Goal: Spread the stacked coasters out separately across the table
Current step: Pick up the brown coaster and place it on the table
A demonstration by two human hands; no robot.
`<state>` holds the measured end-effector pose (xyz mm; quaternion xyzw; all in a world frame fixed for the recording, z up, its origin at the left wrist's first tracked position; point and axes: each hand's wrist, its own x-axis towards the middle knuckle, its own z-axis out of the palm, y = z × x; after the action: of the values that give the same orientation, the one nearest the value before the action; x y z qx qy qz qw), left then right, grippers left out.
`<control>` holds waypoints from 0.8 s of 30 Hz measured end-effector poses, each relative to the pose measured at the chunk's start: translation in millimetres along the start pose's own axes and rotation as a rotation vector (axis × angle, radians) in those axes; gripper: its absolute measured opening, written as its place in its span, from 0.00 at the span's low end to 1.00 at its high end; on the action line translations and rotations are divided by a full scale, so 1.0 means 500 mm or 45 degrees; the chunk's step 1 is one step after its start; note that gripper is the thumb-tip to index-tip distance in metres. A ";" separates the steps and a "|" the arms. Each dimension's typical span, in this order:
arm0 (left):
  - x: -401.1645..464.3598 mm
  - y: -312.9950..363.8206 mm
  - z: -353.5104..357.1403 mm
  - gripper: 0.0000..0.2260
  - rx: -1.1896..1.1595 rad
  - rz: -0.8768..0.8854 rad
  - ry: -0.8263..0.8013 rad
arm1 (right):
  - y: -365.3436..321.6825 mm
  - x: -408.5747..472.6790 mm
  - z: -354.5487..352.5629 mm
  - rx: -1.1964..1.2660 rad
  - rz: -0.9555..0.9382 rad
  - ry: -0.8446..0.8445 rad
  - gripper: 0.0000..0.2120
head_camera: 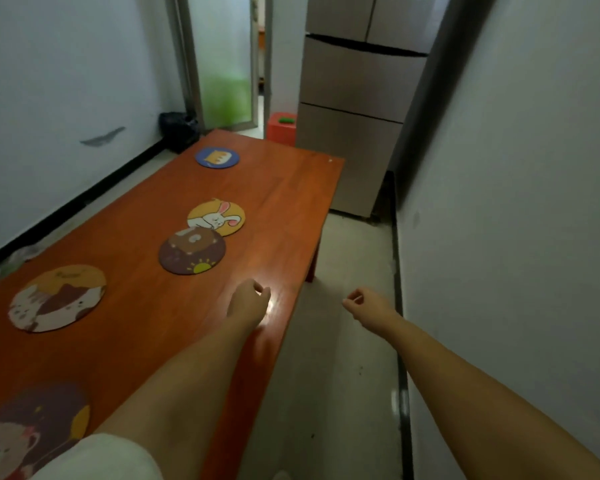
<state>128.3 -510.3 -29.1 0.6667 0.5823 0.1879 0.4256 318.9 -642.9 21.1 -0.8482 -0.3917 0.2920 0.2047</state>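
Several round cartoon coasters lie on the orange-red wooden table (pixel 284 202). A blue one (pixel 217 157) sits at the far end. A yellow rabbit coaster (pixel 216 217) touches or slightly overlaps a dark brown bear coaster (pixel 192 254) at mid-table. A cat coaster (pixel 58 298) lies to the left, and a purple bear coaster (pixel 28 431) sits at the near left corner. My left hand (pixel 250 299) hovers over the table's right edge, fingers curled and holding nothing. My right hand (pixel 366 304) hangs over the floor right of the table, fingers loosely curled and holding nothing.
A tall beige fridge (pixel 357 88) stands past the table's far right corner, with a red stool (pixel 280 128) beside it. A black bin bag (pixel 178 130) sits by the left wall near a doorway. A narrow floor strip (pixel 347 341) runs between table and right wall.
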 end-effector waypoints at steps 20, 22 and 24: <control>0.260 -0.120 -0.240 0.05 -0.169 -0.849 0.532 | -0.459 0.516 0.249 -0.327 -0.594 -0.601 0.15; 0.284 -0.119 -0.233 0.07 -0.194 -0.993 0.581 | -0.490 0.560 0.275 -0.369 -0.617 -0.642 0.19; 0.304 -0.115 -0.226 0.12 -0.204 -1.127 0.602 | -0.515 0.594 0.297 -0.410 -0.622 -0.688 0.19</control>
<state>46.8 -330.7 -47.2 0.2606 0.8732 0.1795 0.3707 236.7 -235.5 -40.7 -0.6440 -0.6624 0.3821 0.0222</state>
